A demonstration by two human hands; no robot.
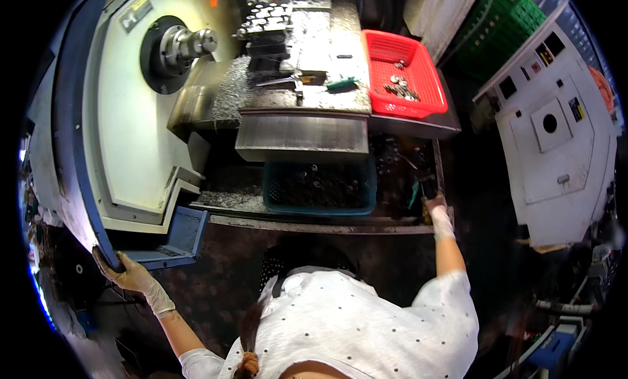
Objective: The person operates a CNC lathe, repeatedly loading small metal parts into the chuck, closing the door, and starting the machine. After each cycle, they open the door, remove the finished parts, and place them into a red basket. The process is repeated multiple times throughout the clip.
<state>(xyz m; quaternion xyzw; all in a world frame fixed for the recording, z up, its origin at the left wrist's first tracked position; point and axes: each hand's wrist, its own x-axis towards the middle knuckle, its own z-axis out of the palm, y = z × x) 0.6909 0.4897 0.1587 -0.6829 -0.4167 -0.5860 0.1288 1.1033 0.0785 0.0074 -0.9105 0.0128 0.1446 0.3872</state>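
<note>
My left hand (134, 276), in a pale glove, grips the lower edge of the machine's blue-edged sliding door (84, 176), thumb on one side and fingers on the other. My right hand (436, 207), also gloved, is low over the right end of the dark tray (327, 226) under the machine. Its fingers look closed, but shadow hides what they hold. Just left of it lies a green-handled tool (413, 193). A blue basket (319, 212) with dark contents and a few small metal rings sits in the tray.
A lathe chuck (190, 44) projects at the left. Beside a red basket (409, 106) holding small metal parts, the slide (301, 109) carries metal pieces, a wrench-like tool (278, 81) and a green-handled tool (342, 84). A white machine cabinet (556, 163) stands to the right.
</note>
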